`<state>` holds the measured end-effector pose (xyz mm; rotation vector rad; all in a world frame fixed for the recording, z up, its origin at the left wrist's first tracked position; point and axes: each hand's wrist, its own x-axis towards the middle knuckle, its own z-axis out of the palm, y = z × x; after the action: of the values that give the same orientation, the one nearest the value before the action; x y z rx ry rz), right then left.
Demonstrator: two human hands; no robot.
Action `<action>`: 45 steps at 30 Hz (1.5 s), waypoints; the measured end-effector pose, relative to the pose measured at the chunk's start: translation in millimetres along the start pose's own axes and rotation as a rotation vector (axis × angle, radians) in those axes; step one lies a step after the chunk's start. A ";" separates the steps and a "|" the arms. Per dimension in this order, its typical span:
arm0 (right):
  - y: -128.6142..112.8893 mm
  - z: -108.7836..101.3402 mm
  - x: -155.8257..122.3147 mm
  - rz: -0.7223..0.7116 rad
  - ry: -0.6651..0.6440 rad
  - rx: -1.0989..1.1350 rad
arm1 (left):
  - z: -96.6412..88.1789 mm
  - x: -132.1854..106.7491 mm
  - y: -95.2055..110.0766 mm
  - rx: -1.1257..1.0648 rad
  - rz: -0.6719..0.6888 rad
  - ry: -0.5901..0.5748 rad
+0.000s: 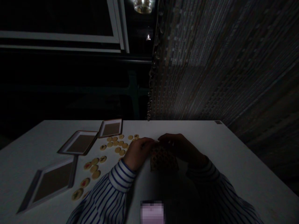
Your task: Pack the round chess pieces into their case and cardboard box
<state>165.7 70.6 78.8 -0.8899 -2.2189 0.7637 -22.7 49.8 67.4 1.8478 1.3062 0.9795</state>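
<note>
Head view, dim light: we are looking down at a white table (233, 155) where both hands are meeting at the top edge of a small patterned pouch (163, 161), which is lying just in front of the striped sleeves. The left hand (137, 152) is curling its fingers onto the pouch's mouth, seemingly pinching it. The right hand (179, 147) is touching the same edge, but it is sitting in shadow and we cannot tell its grip. We are judging that the pouch's mouth is being worked open or shut. The next move is likely calling for a steady two-handed hold on that edge. To the left we are counting about nineteen round yellow discs (115, 143) scattered loose, one more perhaps half hidden by the sleeve, and three shallow square trays (79, 143), plus one pouch.
</note>
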 end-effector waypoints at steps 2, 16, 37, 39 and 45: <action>-1.0 -0.9 0.2 0.002 0.005 0.003 | 0.7 0.3 -2.9 -0.011 -0.016 0.023; 0.2 3.7 1.5 -0.017 0.001 0.070 | 3.4 0.8 -1.4 -0.122 -0.076 0.032; 9.3 5.3 -1.2 -0.033 0.016 0.135 | 3.0 0.6 -1.7 -0.131 -0.034 -0.037; 8.9 5.3 -1.2 -0.025 0.020 0.113 | 2.8 0.4 -2.0 -0.125 -0.028 -0.041; 5.6 5.6 0.0 -0.028 0.003 0.135 | 1.6 0.2 2.7 -0.151 -0.055 -0.044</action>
<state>163.9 72.4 71.3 -0.7923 -2.1442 0.8867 -20.0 49.0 68.9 1.7009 1.2164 0.9762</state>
